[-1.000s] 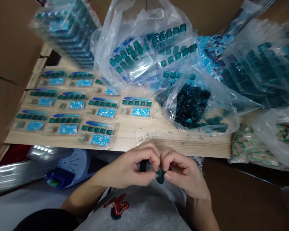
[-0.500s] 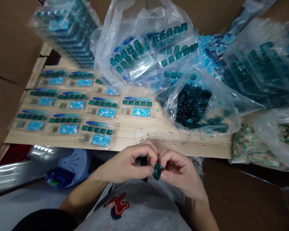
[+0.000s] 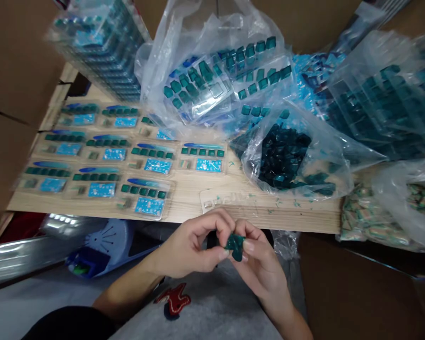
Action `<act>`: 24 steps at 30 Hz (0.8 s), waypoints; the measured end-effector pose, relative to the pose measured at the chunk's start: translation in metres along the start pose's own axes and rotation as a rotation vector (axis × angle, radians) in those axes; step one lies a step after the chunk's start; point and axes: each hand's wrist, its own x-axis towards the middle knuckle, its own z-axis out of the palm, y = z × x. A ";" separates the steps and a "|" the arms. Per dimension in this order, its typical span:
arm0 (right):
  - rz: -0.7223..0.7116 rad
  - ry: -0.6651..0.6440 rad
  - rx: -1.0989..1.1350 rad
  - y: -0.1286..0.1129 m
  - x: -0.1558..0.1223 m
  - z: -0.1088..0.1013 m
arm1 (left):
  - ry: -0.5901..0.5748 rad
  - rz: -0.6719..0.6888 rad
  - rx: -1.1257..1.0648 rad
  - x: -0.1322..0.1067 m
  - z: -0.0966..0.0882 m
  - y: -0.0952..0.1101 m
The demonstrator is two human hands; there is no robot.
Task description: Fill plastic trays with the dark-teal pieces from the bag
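Note:
Between my two hands, just off the table's front edge, is a small dark teal translucent piece [image 3: 235, 246]; its exact kind cannot be made out. My left hand [image 3: 198, 243] pinches its left side between thumb and forefinger. On the other side my right hand [image 3: 260, 255] grips it with thumb and fingers closed. Behind my hands, a clear plastic tray [image 3: 230, 200] lies at the table's front edge, partly covered by my left hand. Further right, an open clear bag [image 3: 343, 177] holds many similar dark teal pieces.
Filled blister packs [image 3: 150, 198] with teal blocks, blue pens and blue packets lie in rows at left. Behind them rises a stack of packs [image 3: 102, 52]. A large bag [image 3: 184, 42] of trays stands at back; a bag of striped pieces [image 3: 375, 217] sits right.
My right hand has turned, its palm now showing more, and the teal piece has rotated between my fingers, looking wider. My left hand stays nearly in place.

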 end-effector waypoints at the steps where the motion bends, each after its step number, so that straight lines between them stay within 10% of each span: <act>1: 0.005 0.005 0.038 0.001 0.001 0.000 | 0.005 0.002 -0.006 0.000 0.000 0.000; 13: -0.070 0.034 0.020 0.006 0.003 0.004 | 0.128 -0.221 -0.463 0.002 0.001 -0.009; 24: -0.789 0.106 -1.057 -0.004 -0.009 -0.021 | 0.272 -0.128 -0.188 0.000 0.005 -0.007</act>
